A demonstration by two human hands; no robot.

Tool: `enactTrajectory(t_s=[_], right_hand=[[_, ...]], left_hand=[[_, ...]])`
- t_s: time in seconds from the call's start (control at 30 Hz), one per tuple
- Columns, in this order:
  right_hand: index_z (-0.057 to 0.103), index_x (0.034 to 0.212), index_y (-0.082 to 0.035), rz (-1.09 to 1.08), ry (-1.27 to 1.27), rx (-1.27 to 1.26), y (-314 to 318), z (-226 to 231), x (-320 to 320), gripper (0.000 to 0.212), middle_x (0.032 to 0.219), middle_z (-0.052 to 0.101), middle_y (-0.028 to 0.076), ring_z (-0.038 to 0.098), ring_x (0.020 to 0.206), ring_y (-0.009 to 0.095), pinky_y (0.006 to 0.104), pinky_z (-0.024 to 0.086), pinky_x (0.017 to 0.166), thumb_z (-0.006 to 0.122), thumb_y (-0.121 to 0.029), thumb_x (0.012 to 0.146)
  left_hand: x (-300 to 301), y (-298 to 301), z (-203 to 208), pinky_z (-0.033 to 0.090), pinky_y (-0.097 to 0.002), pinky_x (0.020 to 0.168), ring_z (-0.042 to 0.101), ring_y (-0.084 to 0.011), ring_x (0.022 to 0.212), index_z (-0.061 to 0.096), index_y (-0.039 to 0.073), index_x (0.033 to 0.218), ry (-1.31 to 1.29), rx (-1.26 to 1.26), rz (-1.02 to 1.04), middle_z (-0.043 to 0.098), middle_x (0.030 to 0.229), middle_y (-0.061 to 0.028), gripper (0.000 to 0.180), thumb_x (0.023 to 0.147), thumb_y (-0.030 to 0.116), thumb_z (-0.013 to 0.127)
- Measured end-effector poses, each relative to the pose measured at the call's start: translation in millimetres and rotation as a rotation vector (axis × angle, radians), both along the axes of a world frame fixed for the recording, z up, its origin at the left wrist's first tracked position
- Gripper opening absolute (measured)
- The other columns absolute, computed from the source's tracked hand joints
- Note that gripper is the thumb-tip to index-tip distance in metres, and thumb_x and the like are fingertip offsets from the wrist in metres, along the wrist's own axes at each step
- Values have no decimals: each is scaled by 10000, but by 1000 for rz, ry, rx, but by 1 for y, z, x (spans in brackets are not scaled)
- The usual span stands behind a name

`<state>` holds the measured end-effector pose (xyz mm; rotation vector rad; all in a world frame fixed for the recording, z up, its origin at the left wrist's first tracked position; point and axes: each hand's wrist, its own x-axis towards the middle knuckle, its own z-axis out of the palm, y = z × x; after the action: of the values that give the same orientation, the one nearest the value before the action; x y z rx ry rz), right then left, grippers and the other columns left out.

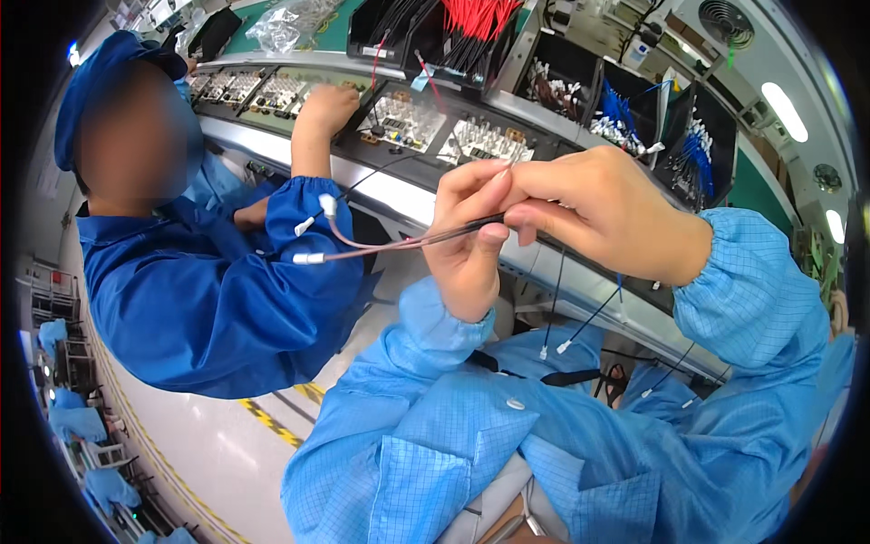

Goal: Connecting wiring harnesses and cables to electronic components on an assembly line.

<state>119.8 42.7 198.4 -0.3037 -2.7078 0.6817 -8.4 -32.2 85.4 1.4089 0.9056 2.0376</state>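
Observation:
My left hand [464, 245] is closed around a bundle of thin wires [385, 246], pinkish-brown on the left and black between my hands. White plug connectors [309, 258] dangle from the bundle's free ends, left of my left hand. My right hand [603, 213] pinches the bundle's black part, its fingertips meeting those of my left hand. What sits between the raised fingertips is small and mostly hidden. Both hands are held up in front of the line of circuit boards [489, 139], above its near edge.
At my left, a co-worker in dark blue [217, 290] reaches a hand [328, 107] over the boards. Behind the line stand black bins of red and black wires [480, 18], brown wires [555, 88] and blue wires [623, 116]. Loose black leads [555, 304] hang below my hands.

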Motion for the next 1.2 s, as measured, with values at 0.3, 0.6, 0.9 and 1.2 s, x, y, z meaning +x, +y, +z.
enactTrajectory(t_s=[0.3,0.6,0.9,1.2], right_hand=[[573,840,-20,-211,89,-121,45,-12,30,183,813,513,22,493,782,122,258,393,703,539,-181,922],[550,869,-6,-179,-86,-447,87,-34,12,97,782,651,70,670,786,131,233,529,711,581,-98,876],[580,742,-10,-302,-328,-179,132,-107,-27,38,681,598,45,562,660,103,266,453,608,616,-16,752],[634,743,-28,-272,-244,-158,150,-130,-20,115,723,640,122,627,720,246,371,495,671,627,-130,689]], left_hand=[[-23,1,-46,449,-269,770,556,-186,945,665,-7,1050,27,56,115,595,1029,-134,270,952,189,508],[-65,-17,-62,476,-292,584,608,-224,670,707,49,916,700,-176,317,647,771,-83,287,645,-39,732],[-68,-5,-73,493,-273,622,628,-204,740,702,30,930,632,-212,432,658,863,-92,243,703,-57,707],[-99,-4,-96,487,-247,667,630,-186,772,699,7,947,581,-185,569,653,871,-106,222,739,-67,677]])
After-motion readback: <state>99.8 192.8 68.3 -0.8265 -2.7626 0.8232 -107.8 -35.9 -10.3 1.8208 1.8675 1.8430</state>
